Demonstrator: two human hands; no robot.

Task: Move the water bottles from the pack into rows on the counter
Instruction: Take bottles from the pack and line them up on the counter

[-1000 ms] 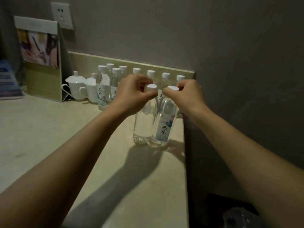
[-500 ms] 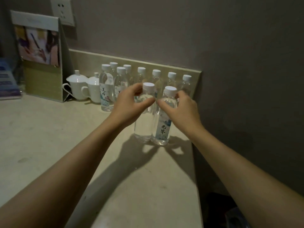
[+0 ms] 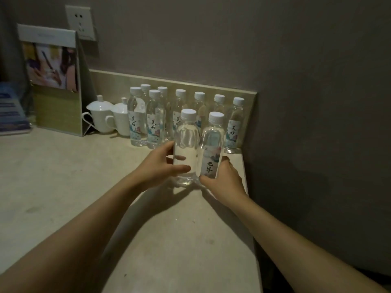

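Head cam, arms: both forearms reach fwd over counter (image 3: 148,229), close to its right edge.
L hand: left hand (image 3: 160,166) wraps low round clear-sided bottle (image 3: 187,142), thumb across the front.
R hand: right hand (image 3: 225,182) grips low on labelled bottle (image 3: 212,144), fingers round the far side.
Pair: upright, side by side, touching or v. nearly.
How-to: my read, slide both back together. Low grip keeps 'em steady. Stop just short of back rows (image 3: 155,121), caps in line w/ theirs, then release.
Watch: counter edge is right there, so keep labelled one inboard.
Hidden: pack not in shot. Pair's bases sit behind the hands, so can't tell if they're down. Row count murky in dim light. Cups (image 3: 101,117) partly covered by bottles.
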